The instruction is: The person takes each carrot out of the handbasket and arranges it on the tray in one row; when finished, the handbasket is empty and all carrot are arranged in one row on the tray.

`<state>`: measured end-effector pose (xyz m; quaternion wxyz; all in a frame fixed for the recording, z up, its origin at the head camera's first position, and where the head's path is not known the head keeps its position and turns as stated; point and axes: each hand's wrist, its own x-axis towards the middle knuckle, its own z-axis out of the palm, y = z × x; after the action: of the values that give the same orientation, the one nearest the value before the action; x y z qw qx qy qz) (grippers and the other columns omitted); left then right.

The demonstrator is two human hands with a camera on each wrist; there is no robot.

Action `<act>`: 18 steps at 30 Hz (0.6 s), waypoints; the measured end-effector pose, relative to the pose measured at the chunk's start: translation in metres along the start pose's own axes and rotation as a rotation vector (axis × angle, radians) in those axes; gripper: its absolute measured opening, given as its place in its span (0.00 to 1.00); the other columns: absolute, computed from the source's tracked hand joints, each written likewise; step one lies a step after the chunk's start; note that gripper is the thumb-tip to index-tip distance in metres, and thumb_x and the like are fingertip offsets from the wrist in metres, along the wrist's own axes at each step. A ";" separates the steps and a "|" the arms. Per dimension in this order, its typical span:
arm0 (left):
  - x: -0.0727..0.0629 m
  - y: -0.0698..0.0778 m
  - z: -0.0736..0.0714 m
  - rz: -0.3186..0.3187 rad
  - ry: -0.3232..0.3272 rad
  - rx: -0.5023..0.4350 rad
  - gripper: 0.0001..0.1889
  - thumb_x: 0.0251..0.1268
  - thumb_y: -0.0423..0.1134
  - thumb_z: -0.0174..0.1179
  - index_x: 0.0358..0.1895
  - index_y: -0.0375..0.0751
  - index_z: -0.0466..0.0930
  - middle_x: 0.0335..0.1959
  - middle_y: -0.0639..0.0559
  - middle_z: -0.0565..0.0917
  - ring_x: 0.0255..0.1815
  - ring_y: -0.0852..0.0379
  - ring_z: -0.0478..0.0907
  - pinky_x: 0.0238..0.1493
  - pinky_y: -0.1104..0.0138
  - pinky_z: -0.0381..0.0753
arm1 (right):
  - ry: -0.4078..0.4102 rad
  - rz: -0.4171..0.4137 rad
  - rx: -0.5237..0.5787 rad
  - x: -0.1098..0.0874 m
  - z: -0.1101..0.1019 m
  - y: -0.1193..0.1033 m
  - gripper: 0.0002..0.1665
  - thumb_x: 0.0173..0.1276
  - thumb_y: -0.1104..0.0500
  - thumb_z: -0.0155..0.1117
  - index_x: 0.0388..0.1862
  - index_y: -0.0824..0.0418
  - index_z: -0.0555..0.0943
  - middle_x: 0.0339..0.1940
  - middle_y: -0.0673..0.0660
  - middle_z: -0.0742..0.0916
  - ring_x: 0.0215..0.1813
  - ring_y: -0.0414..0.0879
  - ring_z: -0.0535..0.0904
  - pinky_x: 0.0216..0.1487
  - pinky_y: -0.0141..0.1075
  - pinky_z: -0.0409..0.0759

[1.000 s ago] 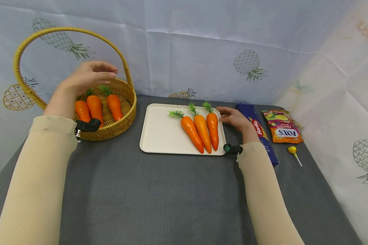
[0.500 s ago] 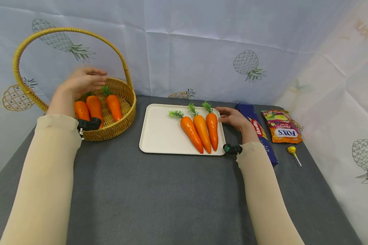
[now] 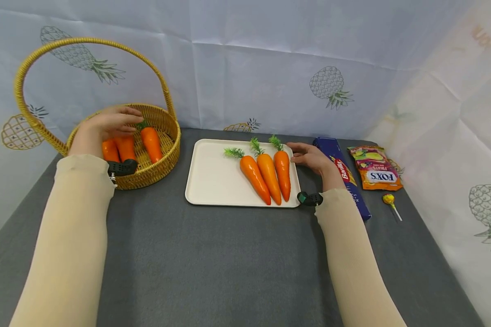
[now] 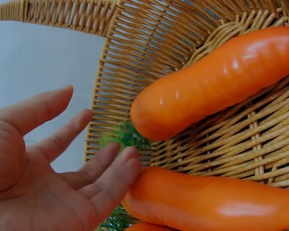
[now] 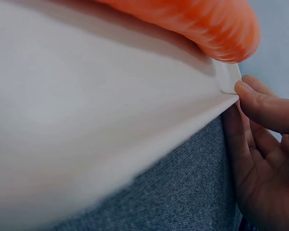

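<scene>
My left hand [image 3: 112, 121] is inside the far left part of the wicker basket [image 3: 163, 165], under its tall handle. Its fingers are spread and hold nothing; in the left wrist view the fingertips are right at the thick end of one carrot [image 4: 207, 197]. Another carrot [image 4: 216, 82] lies farther along, with a green top. A third orange carrot [image 3: 110, 151] is partly covered by the hand and wrist. At the right, my right hand [image 3: 311, 158] grips the far right corner of the cream tray [image 3: 212, 177], thumb on the rim and fingers below it.
Three carrots [image 3: 268, 177] with green tops lie side by side on the tray's right half. Right of the right hand are a blue Barilla box [image 3: 341, 170], a Fox's candy bag [image 3: 375, 168] and a lollipop [image 3: 389, 200]. A pineapple-print cloth [image 3: 249, 68] hangs behind.
My left hand has moved down into the basket and slightly left, toward the carrots. The right hand, the tray and its carrots have stayed in place.
</scene>
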<state>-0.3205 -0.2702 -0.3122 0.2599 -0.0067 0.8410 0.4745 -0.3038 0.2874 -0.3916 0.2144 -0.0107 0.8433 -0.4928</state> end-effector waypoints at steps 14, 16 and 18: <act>0.005 0.001 0.009 0.024 -0.083 0.078 0.38 0.79 0.49 0.45 0.80 0.38 0.36 0.81 0.34 0.38 0.80 0.30 0.45 0.81 0.43 0.53 | -0.033 0.014 0.033 -0.021 0.005 -0.022 0.38 0.73 0.69 0.54 0.79 0.61 0.57 0.79 0.65 0.64 0.76 0.61 0.62 0.80 0.54 0.61; 0.008 0.001 0.010 0.030 -0.102 0.091 0.38 0.80 0.47 0.44 0.80 0.37 0.36 0.81 0.32 0.39 0.80 0.30 0.46 0.81 0.43 0.53 | -0.033 0.014 0.035 -0.020 0.004 -0.021 0.38 0.73 0.69 0.54 0.79 0.60 0.57 0.79 0.65 0.64 0.76 0.61 0.62 0.80 0.54 0.61; 0.010 0.001 0.011 0.031 -0.112 0.107 0.37 0.80 0.46 0.44 0.80 0.36 0.37 0.80 0.31 0.40 0.79 0.30 0.47 0.80 0.43 0.54 | -0.034 0.012 0.034 -0.018 0.003 -0.020 0.37 0.73 0.69 0.54 0.79 0.60 0.57 0.79 0.65 0.64 0.76 0.61 0.62 0.80 0.54 0.61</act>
<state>-0.3244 -0.2585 -0.3204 0.2992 0.0467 0.8493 0.4323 -0.2897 0.2785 -0.3701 0.2320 -0.0104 0.8309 -0.5057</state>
